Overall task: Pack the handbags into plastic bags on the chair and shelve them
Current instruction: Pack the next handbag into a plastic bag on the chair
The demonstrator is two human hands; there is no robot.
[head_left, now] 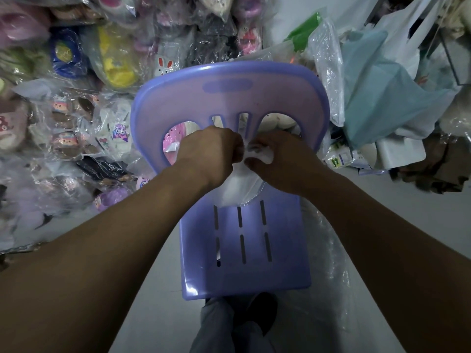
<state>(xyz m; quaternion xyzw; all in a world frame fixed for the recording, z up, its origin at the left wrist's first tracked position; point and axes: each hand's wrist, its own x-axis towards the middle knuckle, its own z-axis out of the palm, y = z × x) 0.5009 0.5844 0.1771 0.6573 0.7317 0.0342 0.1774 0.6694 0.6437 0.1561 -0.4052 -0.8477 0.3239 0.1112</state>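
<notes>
Both hands pinching the far end of the white handbag (pixel 237 192) — item lies on the chair (pixel 244 250) seat.
The left hand (pixel 211 151) and right hand (pixel 277 159) meet fingertip to fingertip before the backrest (pixel 229 98), each nipping bunched white material at the bag's top. Its long axis runs from there toward the person, beneath both wrists — neither hand nearer. Plastic cover: cannot tell.

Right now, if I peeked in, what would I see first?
A big purple chair fills the middle. On its seat, the left hand and right hand pinch the top of a white bag. A pile of colourful plastic-wrapped things covers the left side.
</notes>
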